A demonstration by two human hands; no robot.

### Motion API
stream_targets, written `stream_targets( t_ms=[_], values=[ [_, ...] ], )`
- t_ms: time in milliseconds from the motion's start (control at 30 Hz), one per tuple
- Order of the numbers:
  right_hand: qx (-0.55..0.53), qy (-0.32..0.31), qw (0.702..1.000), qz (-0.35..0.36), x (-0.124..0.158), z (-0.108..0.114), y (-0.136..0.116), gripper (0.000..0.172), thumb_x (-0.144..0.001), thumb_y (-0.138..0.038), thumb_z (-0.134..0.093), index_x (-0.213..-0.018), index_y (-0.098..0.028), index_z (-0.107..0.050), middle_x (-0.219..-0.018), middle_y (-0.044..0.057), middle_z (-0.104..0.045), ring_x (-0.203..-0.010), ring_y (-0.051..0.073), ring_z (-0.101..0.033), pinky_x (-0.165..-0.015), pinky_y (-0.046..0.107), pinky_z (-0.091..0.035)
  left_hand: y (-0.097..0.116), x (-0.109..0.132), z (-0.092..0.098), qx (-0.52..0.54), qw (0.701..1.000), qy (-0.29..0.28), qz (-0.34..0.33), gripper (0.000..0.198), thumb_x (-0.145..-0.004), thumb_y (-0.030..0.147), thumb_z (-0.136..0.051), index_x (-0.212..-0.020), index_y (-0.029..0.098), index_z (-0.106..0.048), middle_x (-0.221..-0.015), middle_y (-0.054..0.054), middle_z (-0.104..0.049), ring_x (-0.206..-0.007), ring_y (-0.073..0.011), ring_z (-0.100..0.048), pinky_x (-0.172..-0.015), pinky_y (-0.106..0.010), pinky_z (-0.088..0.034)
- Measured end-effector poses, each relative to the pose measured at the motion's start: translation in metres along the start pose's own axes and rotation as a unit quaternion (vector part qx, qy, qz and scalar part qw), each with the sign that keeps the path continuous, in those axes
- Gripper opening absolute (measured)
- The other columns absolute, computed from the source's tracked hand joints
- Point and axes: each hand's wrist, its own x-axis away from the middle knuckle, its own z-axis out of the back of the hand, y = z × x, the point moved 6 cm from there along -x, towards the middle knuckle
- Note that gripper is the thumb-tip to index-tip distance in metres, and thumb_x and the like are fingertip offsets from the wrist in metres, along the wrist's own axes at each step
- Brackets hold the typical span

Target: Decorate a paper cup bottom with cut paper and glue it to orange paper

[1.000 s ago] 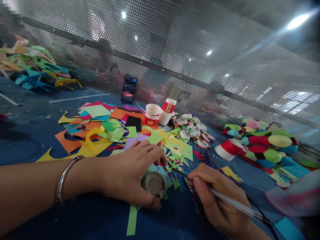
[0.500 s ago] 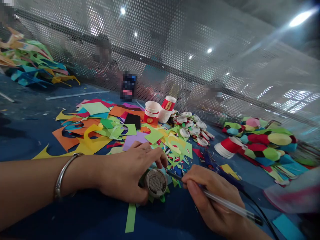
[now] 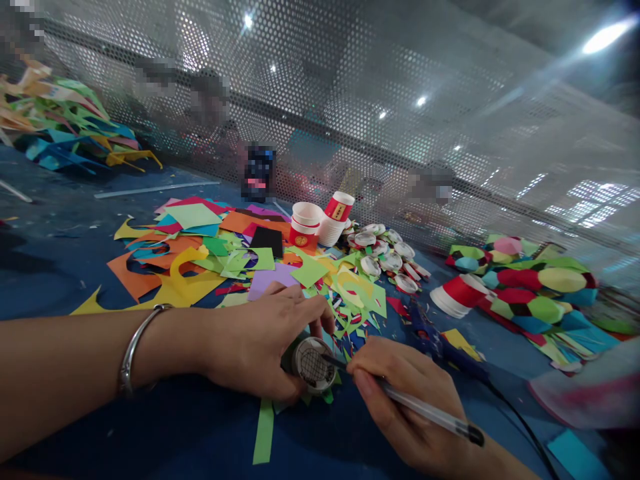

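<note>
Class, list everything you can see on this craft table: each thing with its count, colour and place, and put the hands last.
gridded disc: one, whitish with a black grid, near centre
pen: one, clear with a dark end, tip on the gridded disc
paper scraps: many, mixed colours, centre
green strip: one, near edge
paper cups: several, red and white, behind the scraps
cup rounds: about a dozen, white with red rims, beside the cups
folded paper pile: one, multicoloured, right
blue tool: one, black cable, right of centre
scrap heap: one, mixed colours, far left
table: one, blue
mesh screen: one, grey, behind
bracelet: one, silver, left wrist
left hand: grip on the gridded disc
right hand: grip on the pen
</note>
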Motion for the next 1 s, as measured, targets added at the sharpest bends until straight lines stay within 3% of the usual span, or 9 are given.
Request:
stream_targets(
  t_ms=[1000],
  values=[
    [0.01,-0.023,0.999,0.024,0.0033,-0.005,0.0007,0.019,-0.09,-0.005,-0.048,-0.1,-0.017,-0.058,-0.08,0.004,-0.066,-0.071,0.016,-0.061,-0.065,0.029,-0.05,0.0049,-0.0002,0.002,-0.019,1.0,-0.006,-0.016,0.052,-0.065,0.03,-0.074,-0.112,0.024,-0.052,-0.107,-0.002,-0.062,-0.1,-0.0238,-0.054,-0.089,-0.036,-0.041]
  ],
)
